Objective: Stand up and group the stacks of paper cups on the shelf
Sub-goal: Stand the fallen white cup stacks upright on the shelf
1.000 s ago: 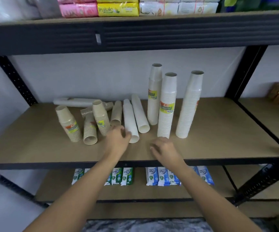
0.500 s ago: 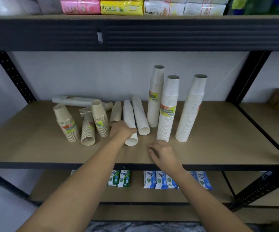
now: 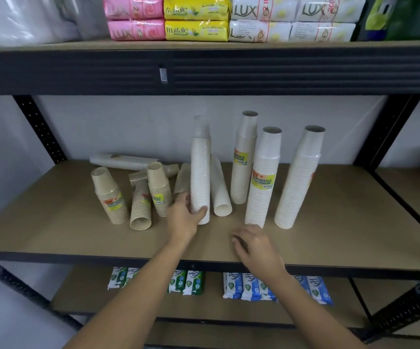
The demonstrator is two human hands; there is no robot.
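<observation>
A black metal rack with wooden boards stands against a white wall, and its middle shelf [image 3: 342,235] carries all the paper cups. My left hand [image 3: 182,219] grips the white stack [image 3: 200,177] low down, fingers wrapped behind it and thumb across its front. The stack stands nearly upright with its top blurred, and I cannot tell whether its base touches the board. Just right of it a second white stack [image 3: 220,190] lies flat, pointing toward the far wall. Further right, three tall stacks [image 3: 264,177] stand upright close together. Left of my grip, short brown stacks [image 3: 158,190] cluster, some standing, some lying, with a long white stack [image 3: 120,161] lying along the far wall. My right hand [image 3: 256,245] rests by the shelf's near edge, fingers loosely curled, holding nothing. Soap packs [image 3: 196,20] fill the shelf above.
</observation>
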